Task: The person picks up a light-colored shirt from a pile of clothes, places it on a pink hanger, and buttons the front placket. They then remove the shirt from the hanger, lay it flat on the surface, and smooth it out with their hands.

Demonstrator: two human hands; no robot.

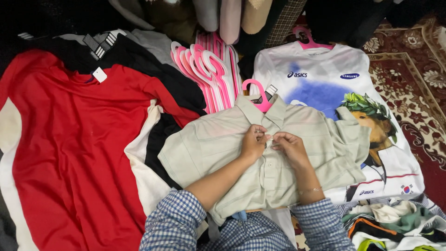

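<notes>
At centre: pale green collared cotton shirt on pink plastic hanger, lying flat.
Left hand: pinching placket, steadying it.
Right hand: pinching button.
Nine o'clock: red long-sleeved top.

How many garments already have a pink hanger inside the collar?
2: the beige polo shirt under both hands, and the white printed T-shirt behind it to the right. The pile of loose pink hangers may hide more.

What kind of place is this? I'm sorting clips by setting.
Probably a clothes stall or shop's sorting spot on a carpeted floor: a stack of pink hangers, a price-tagged red shirt, and both hands buttoning a beige polo shirt.
</notes>
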